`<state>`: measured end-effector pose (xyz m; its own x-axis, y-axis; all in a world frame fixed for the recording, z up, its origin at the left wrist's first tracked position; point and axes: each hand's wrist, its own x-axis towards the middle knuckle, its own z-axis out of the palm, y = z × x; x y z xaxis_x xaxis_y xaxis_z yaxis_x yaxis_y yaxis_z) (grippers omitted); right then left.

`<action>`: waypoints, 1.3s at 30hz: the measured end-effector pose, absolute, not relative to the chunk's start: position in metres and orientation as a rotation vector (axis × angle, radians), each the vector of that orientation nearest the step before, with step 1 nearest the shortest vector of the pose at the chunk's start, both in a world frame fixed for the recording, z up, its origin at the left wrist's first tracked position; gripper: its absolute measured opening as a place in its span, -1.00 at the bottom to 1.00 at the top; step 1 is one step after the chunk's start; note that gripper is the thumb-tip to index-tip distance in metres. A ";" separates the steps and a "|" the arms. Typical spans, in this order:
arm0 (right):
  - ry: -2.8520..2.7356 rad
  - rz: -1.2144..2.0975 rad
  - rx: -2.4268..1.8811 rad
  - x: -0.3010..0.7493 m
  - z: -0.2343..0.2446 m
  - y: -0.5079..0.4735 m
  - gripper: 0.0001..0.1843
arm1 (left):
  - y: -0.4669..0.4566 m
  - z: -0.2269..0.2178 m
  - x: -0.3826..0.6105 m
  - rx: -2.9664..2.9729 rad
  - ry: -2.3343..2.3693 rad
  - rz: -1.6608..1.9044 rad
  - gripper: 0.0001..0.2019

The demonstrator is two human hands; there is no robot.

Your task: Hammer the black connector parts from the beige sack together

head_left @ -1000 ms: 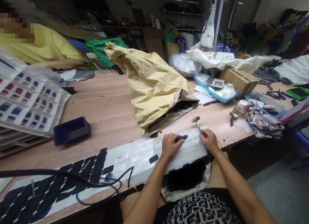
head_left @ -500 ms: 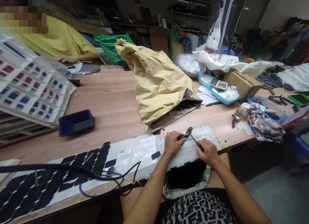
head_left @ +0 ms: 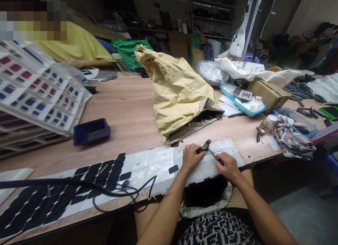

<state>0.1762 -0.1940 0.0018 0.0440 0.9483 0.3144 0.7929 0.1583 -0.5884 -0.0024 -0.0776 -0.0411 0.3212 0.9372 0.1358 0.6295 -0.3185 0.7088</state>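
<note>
My left hand (head_left: 192,155) presses a small black part (head_left: 201,150) down on a white plastic sheet (head_left: 211,164) at the table's near edge, fingers pinched on it. My right hand (head_left: 227,165) grips the handle of a small hammer (head_left: 210,150) whose head rests against the black part's end. A loose black pad (head_left: 173,169) lies on the sheet just left of my left hand. Further left, a long white strip (head_left: 148,162) carries several black pads (head_left: 87,183).
A yellow paper sack (head_left: 179,90) lies open behind my hands. A dark blue tray (head_left: 91,131) and stacked sample trays (head_left: 37,97) sit left. A black cable (head_left: 79,188) crosses the strip. A bag (head_left: 206,199) hangs below the table edge. A person in yellow (head_left: 76,48) sits far left. Clutter fills the right.
My right hand brought the hammer from pointing away to lying with its head against the black part that my left hand holds. The view shifted slightly.
</note>
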 end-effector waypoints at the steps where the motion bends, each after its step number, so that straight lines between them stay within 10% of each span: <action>1: -1.740 0.305 -1.684 0.181 0.002 -0.188 -0.77 | -0.078 -0.041 -0.003 2.051 1.373 0.741 -0.83; 27: -1.289 0.305 -1.855 0.234 -0.014 -0.132 -0.78 | -0.208 -0.038 -0.029 2.443 0.934 0.675 -0.71; 39: -1.295 0.292 -1.856 0.232 -0.016 -0.131 -0.79 | -0.056 -0.007 0.027 1.877 1.347 1.040 -0.77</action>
